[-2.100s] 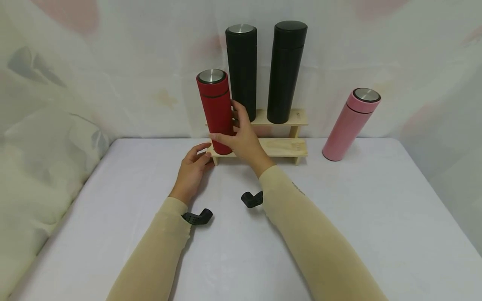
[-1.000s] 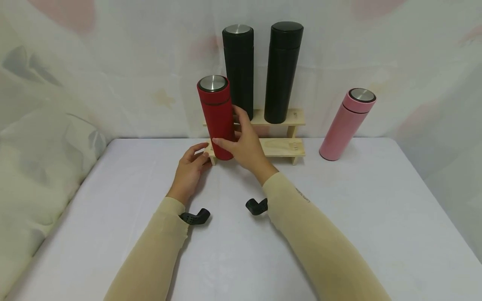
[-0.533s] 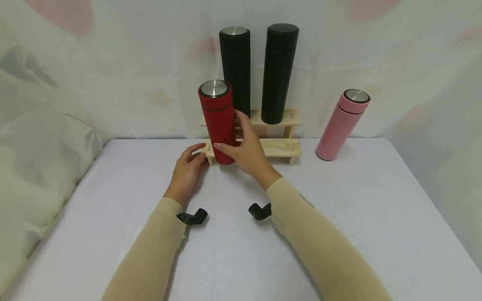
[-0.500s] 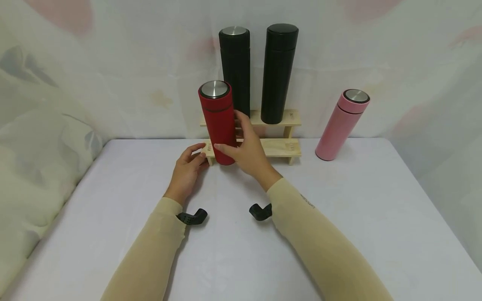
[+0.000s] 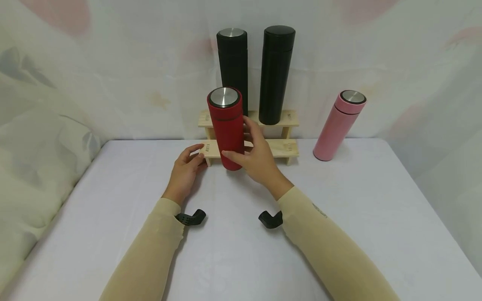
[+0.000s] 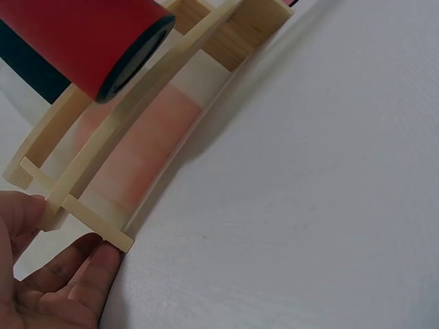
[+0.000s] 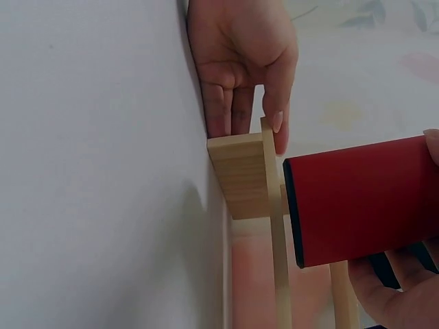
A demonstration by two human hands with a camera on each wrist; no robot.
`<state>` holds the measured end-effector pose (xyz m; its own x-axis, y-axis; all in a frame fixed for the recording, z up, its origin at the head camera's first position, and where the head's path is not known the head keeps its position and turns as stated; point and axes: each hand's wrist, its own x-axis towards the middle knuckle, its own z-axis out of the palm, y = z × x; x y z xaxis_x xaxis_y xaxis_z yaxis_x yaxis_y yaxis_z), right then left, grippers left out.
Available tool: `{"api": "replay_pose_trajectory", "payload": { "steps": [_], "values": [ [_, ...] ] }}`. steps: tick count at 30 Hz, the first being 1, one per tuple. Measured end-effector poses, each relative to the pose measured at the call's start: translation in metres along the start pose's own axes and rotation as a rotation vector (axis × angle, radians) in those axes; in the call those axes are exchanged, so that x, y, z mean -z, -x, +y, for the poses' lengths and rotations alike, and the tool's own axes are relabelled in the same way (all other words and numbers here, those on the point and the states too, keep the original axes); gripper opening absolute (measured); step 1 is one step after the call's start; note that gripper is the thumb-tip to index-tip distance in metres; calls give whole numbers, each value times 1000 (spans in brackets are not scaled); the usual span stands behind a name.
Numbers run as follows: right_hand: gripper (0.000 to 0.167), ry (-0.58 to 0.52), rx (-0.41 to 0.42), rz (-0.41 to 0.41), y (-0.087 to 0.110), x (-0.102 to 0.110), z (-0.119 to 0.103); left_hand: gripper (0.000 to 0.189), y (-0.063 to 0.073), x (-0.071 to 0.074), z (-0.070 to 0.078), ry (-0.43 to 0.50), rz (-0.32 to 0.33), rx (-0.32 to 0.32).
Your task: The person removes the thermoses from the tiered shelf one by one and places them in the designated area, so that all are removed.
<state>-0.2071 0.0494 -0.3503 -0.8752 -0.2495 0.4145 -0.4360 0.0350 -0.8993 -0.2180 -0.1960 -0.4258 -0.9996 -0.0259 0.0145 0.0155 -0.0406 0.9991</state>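
Note:
My right hand [image 5: 261, 163] grips a red thermos bottle [image 5: 227, 133] with a silver lid top. The bottle hangs in front of the two-tier wooden stand [image 5: 280, 147], its base apart from the lower shelf in the right wrist view. At the stand's left end, my left hand [image 5: 183, 173] pinches the lower shelf's edge; in the left wrist view its other fingers [image 6: 99, 274] touch the end leg. Two black thermos bottles stand on the upper tier: one with a silver lid top [image 5: 233, 62], partly hidden by the red one, and one all black [image 5: 276, 79].
A pink thermos bottle [image 5: 339, 125] stands on the white table [image 5: 226, 251], right of the stand. A pale patterned cloth [image 5: 150, 75] hangs behind the table and down its sides. Dark wrist mounts [image 5: 192, 217] jut from both sleeves.
My right hand has drawn the red bottle off the lower shelf's left end, towards me and a little to the right. The left hand keeps its place on the stand.

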Motion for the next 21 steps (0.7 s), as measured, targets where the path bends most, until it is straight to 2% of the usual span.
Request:
{"api": "replay_pose_trajectory", "payload": {
  "steps": [9,21],
  "values": [
    [86,17,33,19,12,17,-7,42,-2,1,-3,9,4,-12],
    [85,-1,121,93,23,52,-16,41,-2,0,-3,7,8,-27]
  ]
}}
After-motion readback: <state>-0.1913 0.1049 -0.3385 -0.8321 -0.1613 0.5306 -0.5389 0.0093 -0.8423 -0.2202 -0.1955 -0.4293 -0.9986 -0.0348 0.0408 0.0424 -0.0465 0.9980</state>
